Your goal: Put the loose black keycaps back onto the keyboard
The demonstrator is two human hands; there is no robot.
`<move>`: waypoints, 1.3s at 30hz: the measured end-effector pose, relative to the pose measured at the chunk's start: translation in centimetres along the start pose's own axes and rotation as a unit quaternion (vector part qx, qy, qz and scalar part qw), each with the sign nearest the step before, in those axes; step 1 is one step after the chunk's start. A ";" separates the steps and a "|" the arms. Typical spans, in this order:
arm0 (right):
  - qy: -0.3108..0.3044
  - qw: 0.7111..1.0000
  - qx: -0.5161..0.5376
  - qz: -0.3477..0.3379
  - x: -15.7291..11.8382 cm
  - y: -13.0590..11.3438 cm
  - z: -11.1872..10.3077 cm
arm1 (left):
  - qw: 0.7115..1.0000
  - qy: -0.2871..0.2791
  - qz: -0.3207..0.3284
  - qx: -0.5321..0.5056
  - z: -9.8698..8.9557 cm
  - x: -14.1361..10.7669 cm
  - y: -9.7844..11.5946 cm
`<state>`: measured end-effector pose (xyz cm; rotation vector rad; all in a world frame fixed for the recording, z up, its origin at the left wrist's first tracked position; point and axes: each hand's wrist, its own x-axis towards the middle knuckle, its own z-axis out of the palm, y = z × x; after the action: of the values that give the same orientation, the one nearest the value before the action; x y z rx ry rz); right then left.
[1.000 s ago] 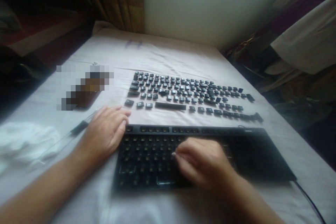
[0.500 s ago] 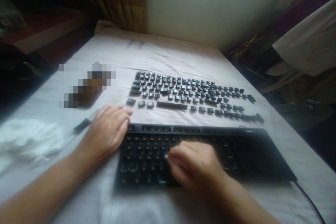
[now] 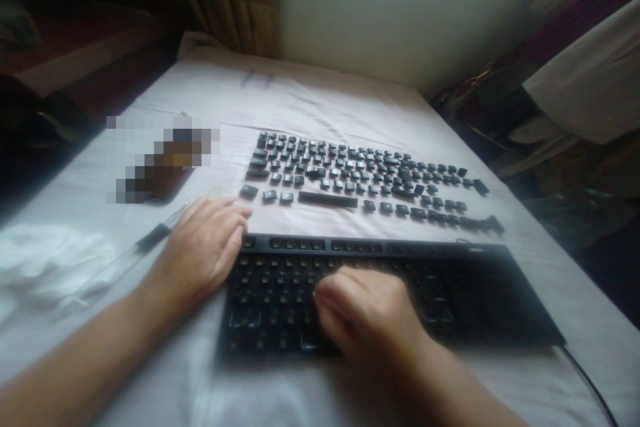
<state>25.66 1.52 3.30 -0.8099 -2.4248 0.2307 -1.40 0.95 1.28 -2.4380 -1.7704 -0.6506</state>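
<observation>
One keyboard (image 3: 465,307), many loose keycaps (image 3: 349,165): left hand (image 3: 207,240) flat, right hand (image 3: 367,310) clenched

At far left a white cloth (image 3: 55,260) lies crumpled on the sheet (image 3: 310,393). Beyond it, a brownish thing (image 3: 165,180) is pixelated past telling. A dark strip (image 3: 154,236) with thin lines at its ends lies just beside the left wrist.

The left hand lies palm down, fingers together and nearly straight, gripping nothing that shows. Its thumb rests at the keyboard's top left corner; the fingertips reach towards the keycaps. The forearm slants up from the lower left.

The keyboard lies in front of the person, its left part showing small stems. Beyond it, the keycaps spread in rows on the sheet, a long bar (image 3: 327,200) near the left of the front row.

The right hand is balled over the middle of the keyboard, fingers curled in, knuckles up. A pale speck shows at its left side; whether it grips anything, I cannot tell. That forearm comes in from the lower right.

Further right, the keyboard's end is too dark to read. A cable (image 3: 589,381) runs from its near right corner.
</observation>
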 end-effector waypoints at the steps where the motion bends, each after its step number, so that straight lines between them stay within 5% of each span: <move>1: -0.001 1.000 0.002 0.001 0.0 0.0 0.0 | 1.000 0.000 -0.001 -0.001 0.0 0.0 0.0; 39: -0.040 0.997 0.058 -0.004 0.0 0.5 -0.6 | 0.999 -0.015 -0.033 -0.012 -0.2 0.1 0.3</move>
<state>26.22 1.94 3.60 -0.7512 -2.4619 0.4046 -1.17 0.91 1.60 -2.4273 -1.8720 -0.6470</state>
